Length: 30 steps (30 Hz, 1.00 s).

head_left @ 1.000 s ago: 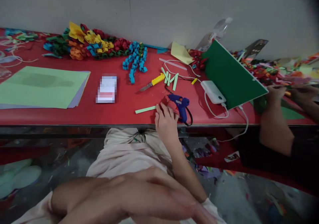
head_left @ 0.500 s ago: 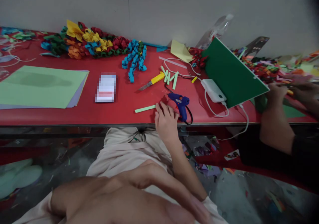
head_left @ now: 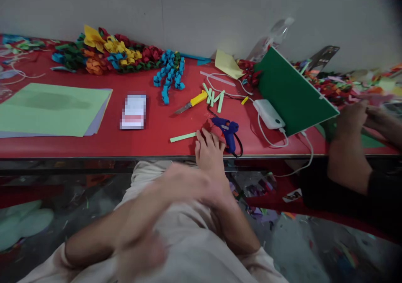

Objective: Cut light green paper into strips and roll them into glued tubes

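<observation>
My right hand (head_left: 210,149) rests at the table's front edge, its fingers slightly apart on the red surface. Its fingertips touch or nearly touch the right end of a pale green paper strip (head_left: 183,137). Just right of it lies a blue glue gun (head_left: 228,131) with a black cord. My left hand (head_left: 176,190), smeared by motion, is over my lap and reaches across toward my right wrist; its fingers cannot be made out. A yellow craft knife (head_left: 198,98) lies behind, its blade out, beside several short green strips (head_left: 221,102).
Left are a phone (head_left: 133,112) and green paper sheets (head_left: 59,107). Paper chains (head_left: 122,52) line the wall. A white power bank (head_left: 269,114) with cables sits by a leaning green board (head_left: 292,90). Another person's hands (head_left: 353,119) are at the far right.
My left hand has moved away from close to the camera, forward toward my right wrist. My right hand has stayed in place. The other person's hands have shifted slightly.
</observation>
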Motion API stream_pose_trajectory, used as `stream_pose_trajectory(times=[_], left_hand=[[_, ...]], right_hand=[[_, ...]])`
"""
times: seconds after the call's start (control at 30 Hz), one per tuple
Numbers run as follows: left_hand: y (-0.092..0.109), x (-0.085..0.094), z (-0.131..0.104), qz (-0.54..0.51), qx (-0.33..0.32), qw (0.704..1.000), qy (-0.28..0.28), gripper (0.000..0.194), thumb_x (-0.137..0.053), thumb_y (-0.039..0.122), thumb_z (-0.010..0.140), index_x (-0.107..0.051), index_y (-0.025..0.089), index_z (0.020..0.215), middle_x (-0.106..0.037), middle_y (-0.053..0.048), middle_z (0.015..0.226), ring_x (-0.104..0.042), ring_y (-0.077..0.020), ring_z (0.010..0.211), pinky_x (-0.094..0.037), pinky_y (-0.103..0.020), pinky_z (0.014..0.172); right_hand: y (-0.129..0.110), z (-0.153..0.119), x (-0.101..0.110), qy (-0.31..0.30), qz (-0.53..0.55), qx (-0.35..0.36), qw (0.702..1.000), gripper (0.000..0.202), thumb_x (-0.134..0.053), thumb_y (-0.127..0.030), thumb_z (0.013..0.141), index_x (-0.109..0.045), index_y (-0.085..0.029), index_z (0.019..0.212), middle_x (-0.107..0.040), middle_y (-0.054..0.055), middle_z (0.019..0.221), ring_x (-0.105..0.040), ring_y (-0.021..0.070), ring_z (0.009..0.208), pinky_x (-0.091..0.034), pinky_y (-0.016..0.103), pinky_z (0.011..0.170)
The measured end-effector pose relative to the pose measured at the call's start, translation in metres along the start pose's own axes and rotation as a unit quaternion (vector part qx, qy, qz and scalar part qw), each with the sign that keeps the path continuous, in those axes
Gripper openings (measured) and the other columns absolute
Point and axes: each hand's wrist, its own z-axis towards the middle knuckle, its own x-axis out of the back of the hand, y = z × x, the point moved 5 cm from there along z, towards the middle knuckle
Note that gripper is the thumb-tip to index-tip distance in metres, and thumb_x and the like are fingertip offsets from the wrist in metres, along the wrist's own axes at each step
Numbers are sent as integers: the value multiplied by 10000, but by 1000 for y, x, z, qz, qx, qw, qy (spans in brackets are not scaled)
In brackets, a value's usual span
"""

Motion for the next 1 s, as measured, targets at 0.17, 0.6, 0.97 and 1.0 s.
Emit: stream_pose_trajectory(times=[0.17, 0.6, 0.97, 1.0], left_hand=[[-93, -9, 24, 301, 185, 932, 85, 326, -488, 302, 1012, -609, 203, 1297, -623, -127, 1364, -558, -329, 1248, -446, -506, 974], [-133, -2, 18, 125, 201, 969, 71, 108, -566, 246, 966, -650, 186, 996, -681, -65, 1003, -604, -220, 979, -473, -365, 873], [-149, 11, -1, -117, 304, 923, 205, 240, -727, 408, 863, -734, 189, 960, -739, -14, 785, -695, -146, 696, -522, -234, 664], [-152, 11, -3, -132, 308, 916, 223, 246, -750, 403, 841, -732, 184, 950, -742, -17, 792, -700, -148, 690, -526, -234, 655]], right_hand=[[-2, 0, 6, -13, 10, 13, 1000, 395, -386, -273, 1054, -577, -179, 1387, -570, 153, 1468, -495, 325, 1319, -396, 527, 1022], [-5, 11, 20, -46, 269, 1, 962, 109, -580, -272, 982, -663, -203, 965, -724, 83, 1034, -634, 244, 1015, -472, 391, 898], [-2, 9, 15, -75, 460, -56, 883, 214, -587, -338, 972, -733, -188, 932, -745, 20, 778, -660, 151, 697, -490, 255, 682], [-1, 9, 15, -73, 462, -56, 882, 219, -585, -343, 972, -732, -182, 945, -742, 21, 776, -656, 149, 693, -490, 252, 678]])
